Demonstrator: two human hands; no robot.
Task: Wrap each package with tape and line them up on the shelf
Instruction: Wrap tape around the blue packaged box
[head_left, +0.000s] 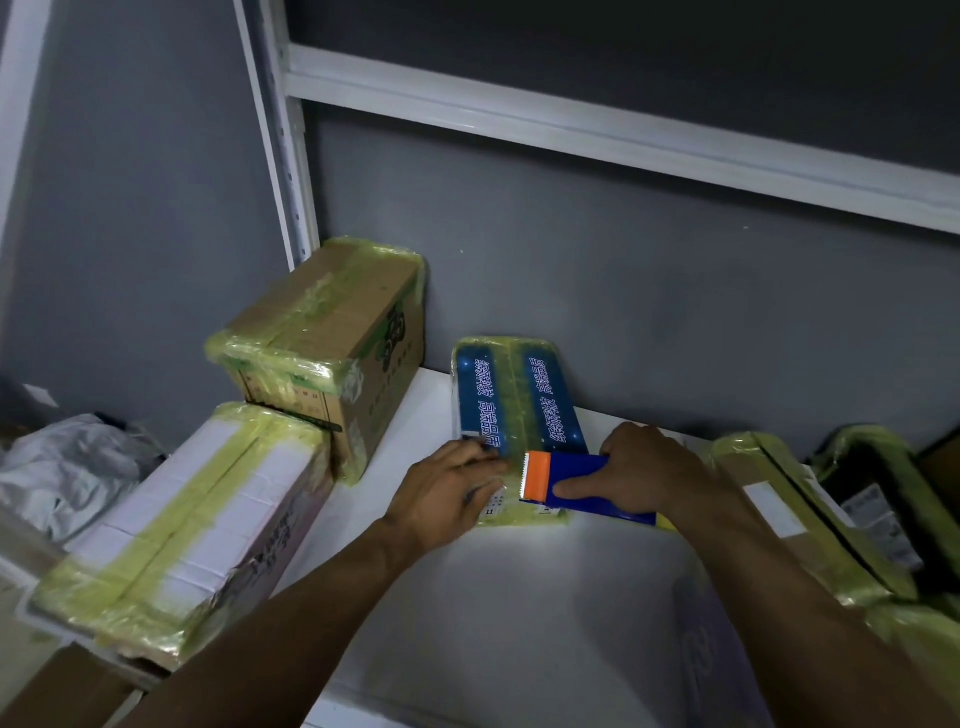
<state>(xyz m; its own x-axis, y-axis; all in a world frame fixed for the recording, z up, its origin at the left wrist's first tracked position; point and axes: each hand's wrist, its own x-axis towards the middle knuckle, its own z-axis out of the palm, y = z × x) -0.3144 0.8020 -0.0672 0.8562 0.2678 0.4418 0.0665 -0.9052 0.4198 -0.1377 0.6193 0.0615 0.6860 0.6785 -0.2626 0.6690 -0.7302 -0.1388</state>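
On the white shelf (493, 597), mid-frame, lies the blue pkg (511, 400): flat, w/ white printed text, its long side running away from the camera, far end near the grey back wall, and yellowish tape over its centre strip and edges. The left hand (447, 491) rests on the pkg's near-left corner, fingers (483, 460) fairly straight and pressing down, gripping nothing. The right hand (641, 470) grips a blue tape dispenser (582, 486), thumb laid along its side and the other fingers curled over the top; its orange toothed cutter (537, 475) sits on the pkg's near end, just beside the left fingertips. Back left, a brown cardboard box (332, 332) banded w/ the same tape stands by the shelf's upright post (283, 156). Touching its front is a white taped box (197, 509). To the right, a brown taped pkg (795, 514) lies next to a dark taped pkg (878, 478). Far left, off the shelf, sits a crumpled grey plastic bag (67, 478).
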